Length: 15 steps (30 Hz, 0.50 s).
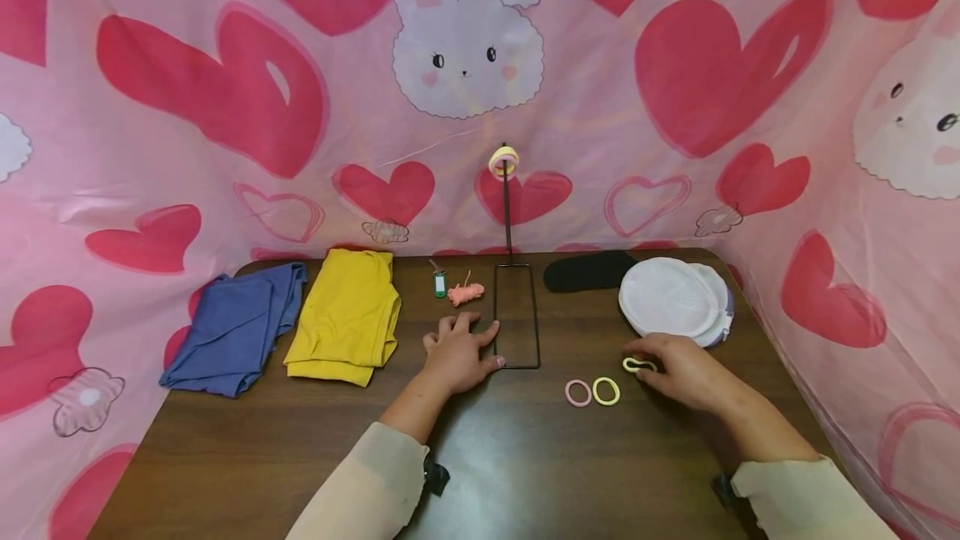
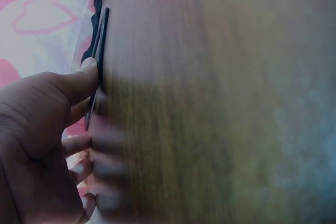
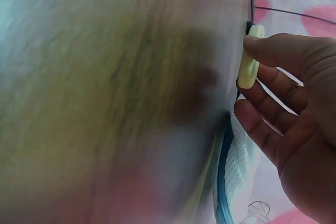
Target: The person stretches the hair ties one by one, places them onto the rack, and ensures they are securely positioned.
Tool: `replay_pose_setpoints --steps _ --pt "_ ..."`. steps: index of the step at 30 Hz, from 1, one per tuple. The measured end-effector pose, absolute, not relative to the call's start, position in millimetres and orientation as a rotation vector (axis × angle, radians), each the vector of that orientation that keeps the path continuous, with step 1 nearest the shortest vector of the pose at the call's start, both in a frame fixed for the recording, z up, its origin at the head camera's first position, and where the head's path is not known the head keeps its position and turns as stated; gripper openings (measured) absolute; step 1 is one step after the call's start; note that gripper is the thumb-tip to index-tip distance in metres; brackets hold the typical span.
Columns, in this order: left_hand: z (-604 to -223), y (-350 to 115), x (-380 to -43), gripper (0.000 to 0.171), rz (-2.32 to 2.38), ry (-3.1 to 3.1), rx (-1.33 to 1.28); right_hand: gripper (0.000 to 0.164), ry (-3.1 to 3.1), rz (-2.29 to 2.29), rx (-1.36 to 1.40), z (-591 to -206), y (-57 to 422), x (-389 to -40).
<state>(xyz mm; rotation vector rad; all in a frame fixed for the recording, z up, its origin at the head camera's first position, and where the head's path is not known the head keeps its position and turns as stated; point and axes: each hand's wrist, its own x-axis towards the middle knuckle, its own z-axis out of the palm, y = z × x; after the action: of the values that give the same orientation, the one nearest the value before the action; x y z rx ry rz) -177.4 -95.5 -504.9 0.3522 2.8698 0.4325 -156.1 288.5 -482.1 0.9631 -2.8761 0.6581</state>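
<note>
A black wire stand (image 1: 537, 315) has a rectangular base on the table and a thin upright, with yellow and pink hair ties (image 1: 503, 162) around its top. My left hand (image 1: 461, 357) rests at the base's near left corner, thumb and index finger touching the wire, other fingers spread on the wood. In the left wrist view the thumb (image 2: 86, 80) lies on the black wire (image 2: 103, 40). Between thumb and fingertips, my right hand (image 1: 678, 369) pinches a yellow hair tie (image 3: 251, 61), squeezed narrow. Left of it lie a pink hair tie (image 1: 577, 393) and another yellow one (image 1: 606, 391).
Folded blue cloth (image 1: 236, 332) and yellow cloth (image 1: 345, 315) lie at the left. Behind the left hand are a green key tag (image 1: 439, 283) and a coral yarn bundle (image 1: 466, 293). A black insole (image 1: 585, 271) and white mesh bag (image 1: 667, 298) sit back right, before a pink curtain (image 1: 585, 98).
</note>
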Motion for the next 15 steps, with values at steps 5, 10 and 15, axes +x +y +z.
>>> replay_pose_setpoints --steps 5,10,15 --pt "-504.2 -95.9 -177.2 0.067 0.435 2.871 0.357 0.031 -2.797 0.669 0.958 -480.6 280.8 -158.1" --pt "-503.6 -96.2 -176.8 0.067 0.440 2.872 0.353 0.028 -2.734 0.672 0.970 -477.6 269.3 -163.0" --pt "-503.6 -96.1 -176.6 0.067 0.450 2.870 0.354 0.025 -2.703 0.690 1.006 -470.4 256.6 -168.9"
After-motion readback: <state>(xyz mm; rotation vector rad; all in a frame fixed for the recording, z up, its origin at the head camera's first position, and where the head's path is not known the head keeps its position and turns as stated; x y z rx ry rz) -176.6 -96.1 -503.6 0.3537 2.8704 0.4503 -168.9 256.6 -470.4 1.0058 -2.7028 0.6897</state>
